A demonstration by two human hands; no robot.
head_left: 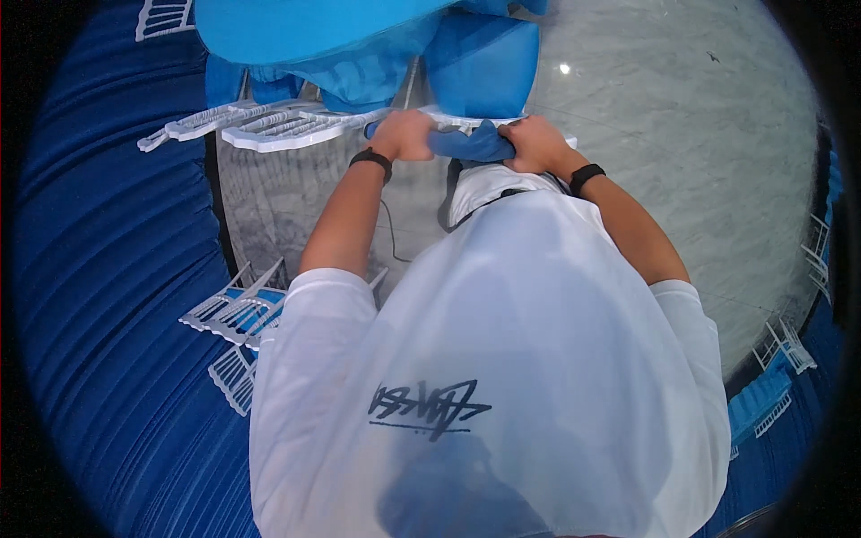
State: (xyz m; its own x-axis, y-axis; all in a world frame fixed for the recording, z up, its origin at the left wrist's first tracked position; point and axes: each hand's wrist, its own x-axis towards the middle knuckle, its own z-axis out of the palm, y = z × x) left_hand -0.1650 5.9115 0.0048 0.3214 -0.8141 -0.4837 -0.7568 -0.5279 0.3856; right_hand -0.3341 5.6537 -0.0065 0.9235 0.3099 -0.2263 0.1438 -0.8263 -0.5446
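A strip of darker blue cloth (475, 145) stretches between my two hands in front of my waist. My left hand (405, 134) is closed round one end of it. At the other end my right hand (536, 143) grips a bunched part, with the fabric gathered into a small peak beside the fingers. Just beyond the cloth stands a white chair (439, 115) with a bright blue seat (482, 65). Its upper edge lies close behind the cloth; whether the two touch I cannot tell.
A round table with a bright blue tablecloth (314, 31) stands ahead, with white slatted chairs (287, 125) along its near side. Pleated dark blue drapery (108, 269) runs down the left. More white chairs (235, 314) stand behind at left and right. The floor (682, 161) is grey.
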